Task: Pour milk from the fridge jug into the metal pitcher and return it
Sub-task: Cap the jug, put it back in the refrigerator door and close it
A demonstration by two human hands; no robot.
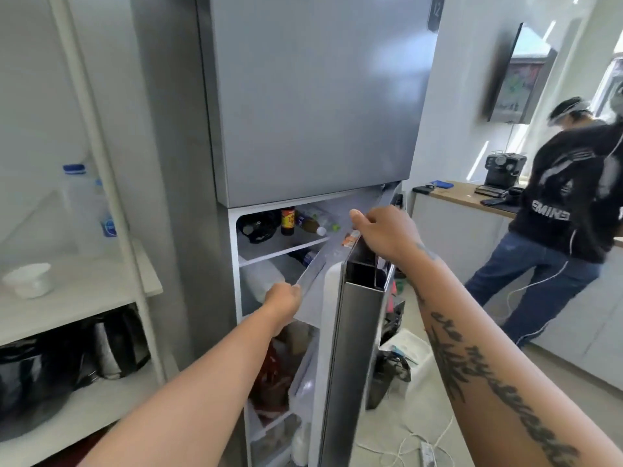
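head view looks down along both our bare arms to a tall grey fridge (pixel 303 96). its lower door (pixel 354 332) stands part open, with its edge turned toward us. our right hand (pixel 384 234) grips the top edge of that door, fingers curled over the far side and thumb lying along the near corner. our left hand (pixel 283 298) reaches into the gap at the second shelf with its back toward us. its fingers are hidden, so we cannot tell whether they are spread or closed on anything.

the milk jug (pixel 259 279) shows as a pale, blurred shape on that second shelf, right at the left hand's knuckles; we cannot tell if they touch. on the shelf above it stand a dark bottle with a red and yellow label (pixel 287 220), a bottle lying on its side (pixel 313 225) and a black bag (pixel 258 227).

left of the fridge, a white shelf unit (pixel 84 291) carries a clear plastic bottle with a blue cap (pixel 79 203) and a white bowl (pixel 28 279). to the right another person (pixel 566 210) stands at a wooden counter (pixel 451 193) near a black coffee machine (pixel 502 170). cables and a power strip (pixel 426 453) lie on the floor by the door.
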